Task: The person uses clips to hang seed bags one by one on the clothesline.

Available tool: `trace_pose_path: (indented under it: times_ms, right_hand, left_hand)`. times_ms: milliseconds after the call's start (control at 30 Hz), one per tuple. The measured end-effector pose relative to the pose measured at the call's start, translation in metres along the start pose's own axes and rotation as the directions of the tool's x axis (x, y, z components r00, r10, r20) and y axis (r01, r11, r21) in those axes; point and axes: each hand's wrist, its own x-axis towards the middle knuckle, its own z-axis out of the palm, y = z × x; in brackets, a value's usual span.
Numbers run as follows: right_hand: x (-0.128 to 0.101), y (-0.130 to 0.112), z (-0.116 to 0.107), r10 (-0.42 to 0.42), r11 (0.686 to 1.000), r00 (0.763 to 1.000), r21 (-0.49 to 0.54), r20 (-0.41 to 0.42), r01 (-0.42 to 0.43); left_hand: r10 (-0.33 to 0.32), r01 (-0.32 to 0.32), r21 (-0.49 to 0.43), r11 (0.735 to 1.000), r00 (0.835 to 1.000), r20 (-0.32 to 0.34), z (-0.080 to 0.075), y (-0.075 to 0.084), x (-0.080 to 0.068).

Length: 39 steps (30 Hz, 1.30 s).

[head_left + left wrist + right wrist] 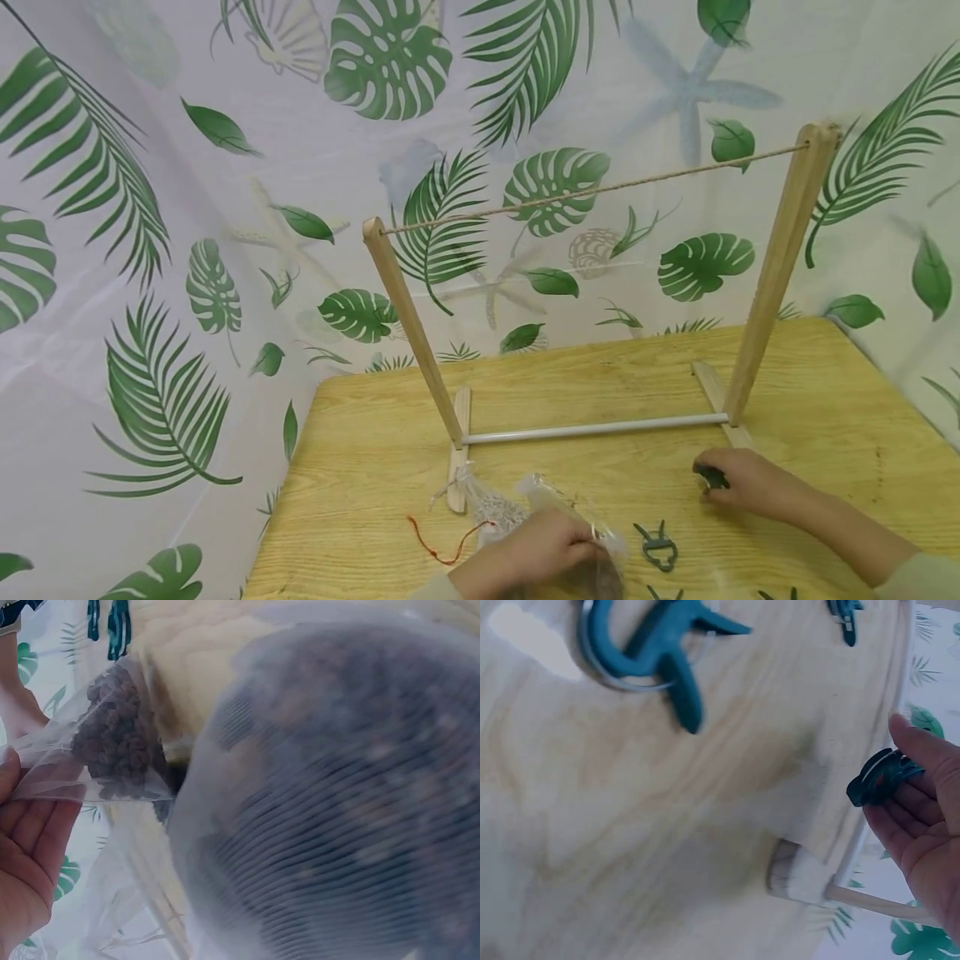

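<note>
My left hand point(543, 542) pinches the gathered top of a clear plastic bag point(116, 739) filled with small dark brown lumps. The bag hangs just above the wooden table point(360, 492). Close to the left wrist camera, another bag point(322, 802) of dark contents fills much of that view, blurred. On the right, my right hand point(750, 483) holds a dark green spring clip point(885, 776) between thumb and fingers, over the table near the stand's right foot. A similar green clip point(660, 550) lies on the table between the hands.
A wooden stand point(776, 275) with a cord point(592, 192) across its top and a white bar point(596, 428) below stands behind the hands. Beside my left hand lie a bag of pale bits point(498, 510) and a red string point(442, 554). More clips point(777, 594) show at the near edge.
</note>
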Motion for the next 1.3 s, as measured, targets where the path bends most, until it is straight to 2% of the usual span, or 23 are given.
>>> trace_pose_path:
  times_ms: [133, 267, 367, 467, 533, 600, 700, 867, 967, 1133, 1300]
  right_hand:
    - [0.003, -0.011, -0.011, -0.022, 0.997, 0.999, 0.069, -0.037, 0.024]
    - [0.008, -0.023, -0.023, -0.025, 0.993, 0.997, 0.109, -0.077, 0.033]
    - [0.010, -0.031, -0.031, -0.021, 0.994, 0.994, 0.109, -0.110, 0.033]
    - [0.013, -0.039, -0.040, -0.008, 0.995, 0.992, 0.097, -0.128, 0.020]
    - [0.014, -0.044, -0.045, 0.017, 0.994, 0.993, 0.112, -0.118, -0.004]
    - [0.015, -0.049, -0.052, 0.052, 0.990, 0.993, 0.135, -0.109, -0.037]
    - [0.017, -0.057, -0.062, 0.062, 0.983, 0.993, 0.178, -0.104, -0.043]
    - [0.021, -0.068, -0.081, -0.033, 0.978, 0.984, 0.199, -0.174, 0.068]
    - [0.023, -0.071, -0.092, -0.046, 0.970, 0.978, 0.224, -0.204, 0.092]
    - [0.027, -0.076, -0.109, 0.012, 0.959, 0.978, 0.280, -0.210, 0.048]
    - [0.031, -0.087, -0.130, 0.111, 0.947, 0.979, 0.317, -0.169, -0.053]
  left_hand:
    - [-0.051, 0.048, -0.105, 0.993, 0.998, -0.027, -0.010, 0.003, 0.004]
    - [-0.127, 0.126, -0.229, 0.965, 0.992, 0.009, -0.024, 0.007, 0.009]
    - [-0.143, 0.155, -0.240, 0.958, 0.988, 0.066, -0.036, 0.009, 0.014]
    - [-0.131, 0.149, -0.185, 0.971, 0.986, 0.105, -0.048, 0.009, 0.020]
    - [-0.128, 0.144, -0.165, 0.976, 0.986, 0.108, -0.054, 0.011, 0.024]
    - [-0.124, 0.137, -0.151, 0.979, 0.988, 0.091, -0.060, 0.011, 0.028]
    - [-0.122, 0.129, -0.157, 0.979, 0.991, 0.054, -0.069, 0.012, 0.032]
    - [-0.137, 0.131, -0.196, 0.972, 0.990, -0.018, -0.091, 0.012, 0.041]
    - [-0.145, 0.128, -0.207, 0.970, 0.987, -0.070, -0.106, 0.013, 0.046]
    - [-0.134, 0.097, -0.227, 0.969, 0.980, -0.150, -0.130, 0.013, 0.055]
    - [-0.133, 0.079, -0.263, 0.961, 0.972, -0.192, -0.154, 0.017, 0.066]
